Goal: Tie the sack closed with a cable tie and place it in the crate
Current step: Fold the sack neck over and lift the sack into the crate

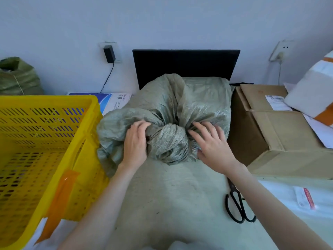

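Head view, sack's [169, 112] bunched neck between both hands [135, 143]

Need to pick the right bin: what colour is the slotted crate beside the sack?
Yellow, with orange tape on its wall; the crate shows best in the head view.
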The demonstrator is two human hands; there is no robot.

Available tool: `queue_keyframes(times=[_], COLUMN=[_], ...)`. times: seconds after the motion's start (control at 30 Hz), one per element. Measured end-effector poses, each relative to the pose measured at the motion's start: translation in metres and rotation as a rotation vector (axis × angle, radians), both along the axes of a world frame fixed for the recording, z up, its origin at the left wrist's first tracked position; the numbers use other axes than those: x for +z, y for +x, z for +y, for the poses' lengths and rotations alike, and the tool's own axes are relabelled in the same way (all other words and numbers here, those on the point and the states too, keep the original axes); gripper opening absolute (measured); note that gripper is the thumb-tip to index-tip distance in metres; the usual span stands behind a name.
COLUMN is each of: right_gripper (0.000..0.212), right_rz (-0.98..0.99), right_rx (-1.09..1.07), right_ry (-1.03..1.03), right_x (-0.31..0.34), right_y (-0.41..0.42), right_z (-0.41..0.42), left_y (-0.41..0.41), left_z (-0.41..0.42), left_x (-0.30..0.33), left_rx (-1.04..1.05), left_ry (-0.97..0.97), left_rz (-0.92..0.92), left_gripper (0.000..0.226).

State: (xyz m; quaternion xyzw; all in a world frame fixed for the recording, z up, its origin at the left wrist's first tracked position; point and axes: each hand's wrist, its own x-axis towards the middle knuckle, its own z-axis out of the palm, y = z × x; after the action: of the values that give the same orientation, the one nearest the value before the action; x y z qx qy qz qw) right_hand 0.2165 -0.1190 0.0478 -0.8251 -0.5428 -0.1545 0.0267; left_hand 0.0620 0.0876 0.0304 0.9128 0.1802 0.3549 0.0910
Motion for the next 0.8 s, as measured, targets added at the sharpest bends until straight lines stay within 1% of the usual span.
queue_keyframes(times=[0.07, 0.13, 0.23, 0.3, 0.37, 0.43, 0.47, 0.53, 0.6, 0.73, 0.8], right_gripper=[0.073, 0.073, 0.056, 0.041, 0.028, 0.016, 0.015, 0.021, 0.021, 0.023, 0.030], right_rz=[-0.105, -0.193, -0.311, -0.369, -0.408, -0.439, -0.441, -0.434, -0.410, -0.326, -0.253], right_rx=[0.014, 0.025, 0.071, 0.108, 0.137, 0.172, 0.187, 0.200, 0.198, 0.227, 0.223], right_ry=[-0.082, -0.086, -0.011, 0.043, 0.078, 0.115, 0.144, 0.195, 0.223, 0.262, 0.298], right_x=[-0.012, -0.022, -0.032, -0.031, -0.026, -0.019, -0.016, -0.010, -0.004, 0.013, 0.026], right_y=[0.007, 0.014, 0.025, 0.032, 0.038, 0.042, 0.043, 0.044, 0.044, 0.044, 0.043], right_z=[-0.004, -0.004, -0.001, 0.003, 0.009, 0.015, 0.017, 0.021, 0.024, 0.031, 0.035], left_y=[-0.010, -0.019, -0.021, -0.015, -0.005, 0.004, 0.007, 0.011, 0.012, 0.017, 0.019], left_z=[0.002, 0.006, 0.010, 0.012, 0.016, 0.018, 0.018, 0.018, 0.019, 0.023, 0.025], left_x=[-0.012, -0.023, -0.033, -0.032, -0.027, -0.023, -0.021, -0.017, -0.008, 0.023, 0.042], left_rx=[-0.097, -0.134, -0.095, -0.056, 0.011, 0.090, 0.121, 0.152, 0.144, 0.073, 0.063], left_ry=[-0.019, 0.021, 0.082, 0.089, 0.114, 0.151, 0.164, 0.181, 0.158, 0.030, -0.001], left_rz=[0.033, 0.134, 0.300, 0.350, 0.376, 0.369, 0.356, 0.325, 0.311, 0.213, 0.142], left_gripper=[0.071, 0.080, 0.094, 0.098, 0.096, 0.087, 0.083, 0.080, 0.077, 0.062, 0.061])
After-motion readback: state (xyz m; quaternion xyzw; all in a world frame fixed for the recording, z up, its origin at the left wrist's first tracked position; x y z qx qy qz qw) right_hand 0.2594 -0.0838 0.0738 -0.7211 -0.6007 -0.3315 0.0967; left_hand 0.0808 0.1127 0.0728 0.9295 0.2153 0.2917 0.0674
